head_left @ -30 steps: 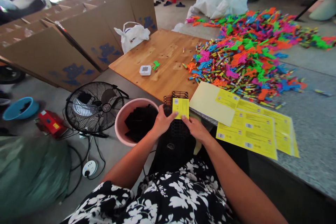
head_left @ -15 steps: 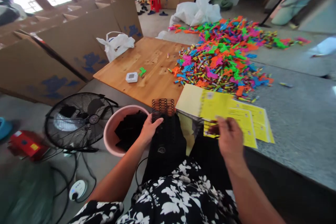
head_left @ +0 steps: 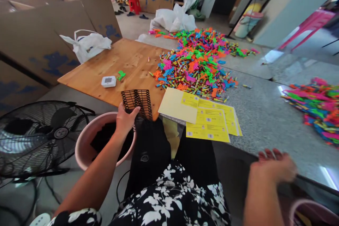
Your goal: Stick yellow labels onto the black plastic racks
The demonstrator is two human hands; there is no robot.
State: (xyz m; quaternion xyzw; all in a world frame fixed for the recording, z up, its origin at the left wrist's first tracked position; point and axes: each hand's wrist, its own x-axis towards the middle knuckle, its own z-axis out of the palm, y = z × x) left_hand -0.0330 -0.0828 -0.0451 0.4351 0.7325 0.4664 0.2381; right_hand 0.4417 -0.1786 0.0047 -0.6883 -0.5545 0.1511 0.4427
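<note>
My left hand [head_left: 126,118] is closed on a black plastic grid [head_left: 137,103], thumb across its lower part, above the corner of the wooden board. Below it stands a pink basin [head_left: 82,148] with black pieces [head_left: 111,136] inside. My right hand [head_left: 274,166] is out to the right over the stone table's front edge, fingers apart, with nothing visible in it. Yellow printed sheets [head_left: 212,122] and a pale cream card [head_left: 174,104] lie on the stone table between my hands.
A heap of colourful toy guns and small tubes [head_left: 196,67] covers the table's middle; another colourful pile [head_left: 317,106] lies at right. A white device [head_left: 108,81] sits on the wooden board [head_left: 87,72]. A black fan [head_left: 45,137] stands left, a second pink tub [head_left: 304,206] lower right.
My view has turned right. My right hand has moved from the yellow sheets, where something dark was at its fingers, far right, its fingers now spread. My left hand still holds the grid, now tilted.
</note>
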